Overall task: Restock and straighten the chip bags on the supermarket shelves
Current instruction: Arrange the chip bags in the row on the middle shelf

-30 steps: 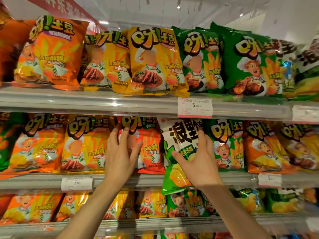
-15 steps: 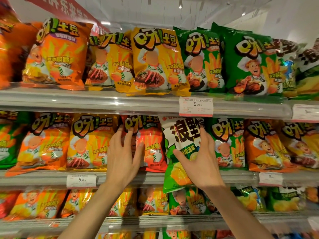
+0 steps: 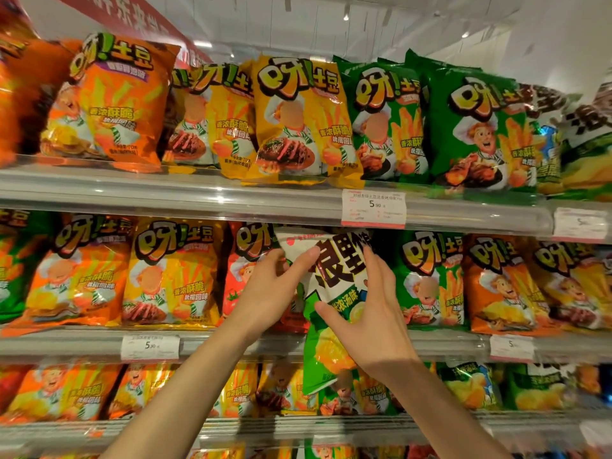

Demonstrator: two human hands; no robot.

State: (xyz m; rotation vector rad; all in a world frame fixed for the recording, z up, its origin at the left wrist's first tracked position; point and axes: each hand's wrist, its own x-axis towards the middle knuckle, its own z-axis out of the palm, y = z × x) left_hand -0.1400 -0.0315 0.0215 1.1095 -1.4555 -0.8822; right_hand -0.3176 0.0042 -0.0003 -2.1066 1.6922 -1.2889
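Head view, item by item.

Item 1: white-and-green chip bag (image 3: 334, 293), middle shelf (image 3: 231, 342), standing taller than its neighbours, its lower end hanging over the shelf lip and covering part of the row below. Its top now leans left; half a second ago it stood straighter.

Item 2: my left hand (image 3: 265, 293). Earlier it lay flat on the red chip bag (image 3: 238, 279) with fingers straight up. It has since shifted right to the white-and-green bag's left edge: thumb stretched across the front, fingers curled behind the edge, so it pinches the bag.

Item 3: my right hand (image 3: 371, 319). Position much as before, flat on the same bag's front, fingers straight and spread apart, thumb pointing left across the green lower panel. It presses, it does not clasp.

Item 4: green chip bag (image 3: 427, 279), just right of the held bag, touching it.

Item 5: yellow chip bag (image 3: 172, 273), left of the red one, upright.

Item 6: price tag (image 3: 373, 208) on the upper shelf rail, reading 5.90, directly above the held bag.

Item 7: top-shelf row, orange, yellow, green bags, unchanged apart from the camera having drifted.
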